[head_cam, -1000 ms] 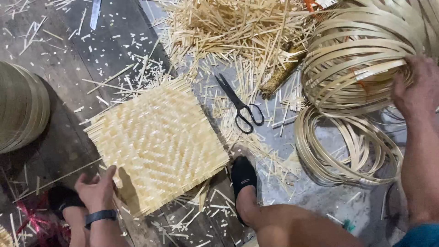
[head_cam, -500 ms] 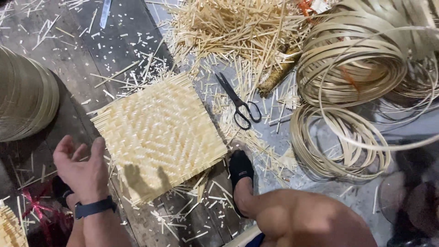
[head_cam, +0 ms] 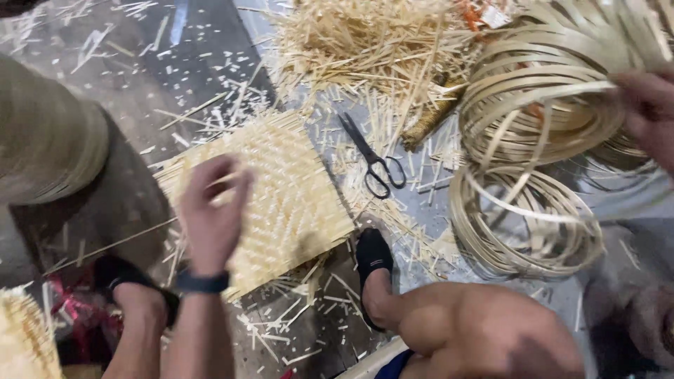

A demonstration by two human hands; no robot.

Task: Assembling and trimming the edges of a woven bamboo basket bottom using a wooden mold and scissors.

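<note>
dark floor [head_cam: 133,105], scattered bamboo offcuts [head_cam: 365,42], woven mat [head_cam: 288,196], scissors [head_cam: 375,163]

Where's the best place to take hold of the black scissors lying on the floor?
Probably at the handle loops of the scissors, coming from above at their lower-right end. They lie flat, blades closed and pointing up-left toward the straw pile, so the loops give the thickest grip.

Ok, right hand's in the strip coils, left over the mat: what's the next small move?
Probably draw one strip free of the upper coil. The right hand is already at its edge, a loose strip arcs off it, and the left hand hovers open over the woven mat.
</note>
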